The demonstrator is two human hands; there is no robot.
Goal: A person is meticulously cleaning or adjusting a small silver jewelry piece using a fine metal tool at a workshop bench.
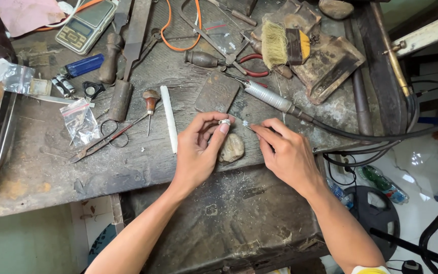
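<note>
Two hands (201,147) (285,152) are being counted over the surface (41,172), along with one ring (224,122), one stone (231,148), one brush (280,44), one scale (84,25), one pair of scissors (105,138) and two plastic bags (81,121) (6,73).

My left hand (201,147) covers most of the small silver ring (224,122) — only the top peeks out between my fingertips. Whatever my right hand (285,152) pinches is too thin to make out. The rounded stone (232,147) is half hidden behind my fingers, and my forearms run off the bottom edge.
</note>
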